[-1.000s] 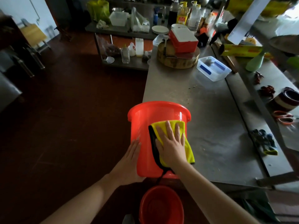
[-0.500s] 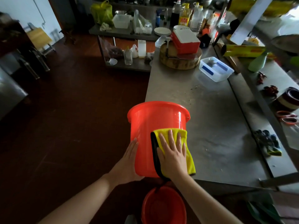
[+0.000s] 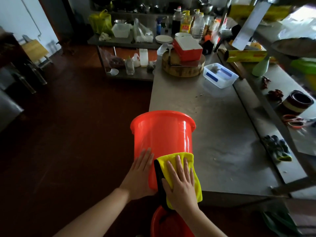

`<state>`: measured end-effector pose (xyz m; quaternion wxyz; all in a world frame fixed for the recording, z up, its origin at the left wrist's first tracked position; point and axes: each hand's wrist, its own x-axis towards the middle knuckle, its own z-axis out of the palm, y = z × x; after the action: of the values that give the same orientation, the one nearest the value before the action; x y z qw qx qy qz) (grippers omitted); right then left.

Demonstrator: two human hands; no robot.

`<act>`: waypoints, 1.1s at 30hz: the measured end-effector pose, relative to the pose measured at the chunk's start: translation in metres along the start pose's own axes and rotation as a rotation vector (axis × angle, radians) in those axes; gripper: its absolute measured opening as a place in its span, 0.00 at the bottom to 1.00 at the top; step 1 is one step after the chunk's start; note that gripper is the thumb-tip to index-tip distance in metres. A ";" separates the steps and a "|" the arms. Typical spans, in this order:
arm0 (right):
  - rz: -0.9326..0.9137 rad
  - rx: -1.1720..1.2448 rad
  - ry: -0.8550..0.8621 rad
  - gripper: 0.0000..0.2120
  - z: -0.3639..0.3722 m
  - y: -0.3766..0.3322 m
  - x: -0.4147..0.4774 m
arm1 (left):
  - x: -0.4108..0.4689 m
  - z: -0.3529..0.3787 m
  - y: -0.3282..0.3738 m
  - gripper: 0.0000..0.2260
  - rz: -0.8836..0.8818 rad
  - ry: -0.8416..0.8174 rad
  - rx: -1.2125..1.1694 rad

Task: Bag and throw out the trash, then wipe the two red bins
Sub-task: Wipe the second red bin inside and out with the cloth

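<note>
Head camera looks down on a red bin standing rim-up at the near left corner of a steel table. The right hand lies flat with fingers straight and spread, pressing a yellow cloth against the lower part of the bin's outer wall. The left hand is also flat and open, palm on the wall just beside the cloth, seemingly steadying the bin. No trash and no trash bag can be made out near the hands, so the bagging and throwing out is probably done, though that cannot be confirmed. Wiping looks to be partway through the first bin, on its outside. A second red bin sits low at the bottom edge, below the hands; whether it has been wiped cannot be told. Farther along the table are a clear plastic container and a round chopping block.
</note>
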<state>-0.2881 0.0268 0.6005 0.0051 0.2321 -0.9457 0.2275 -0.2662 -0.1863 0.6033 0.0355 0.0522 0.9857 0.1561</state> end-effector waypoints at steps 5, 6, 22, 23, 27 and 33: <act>-0.036 0.006 -0.013 0.29 -0.003 0.003 0.035 | -0.003 0.001 -0.007 0.59 0.027 0.009 0.000; -0.020 0.019 -0.018 0.29 -0.006 0.002 0.053 | -0.004 0.001 -0.010 0.59 0.029 0.018 -0.005; 0.072 0.107 0.031 0.28 -0.006 0.005 0.093 | -0.014 0.006 -0.028 0.61 0.021 0.058 -0.097; 0.055 0.107 0.044 0.28 -0.002 0.004 0.074 | -0.014 0.006 -0.029 0.60 0.027 0.061 -0.101; 0.011 0.044 0.054 0.28 0.014 -0.002 0.017 | -0.017 0.002 -0.033 0.59 0.072 0.076 -0.097; 0.033 0.035 -0.002 0.28 0.011 -0.008 0.013 | -0.016 -0.003 -0.035 0.57 0.084 0.034 -0.068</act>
<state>-0.2950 0.0102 0.5951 -0.0039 0.2166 -0.9453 0.2440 -0.2540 -0.2226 0.5959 0.0140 0.0895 0.9773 0.1915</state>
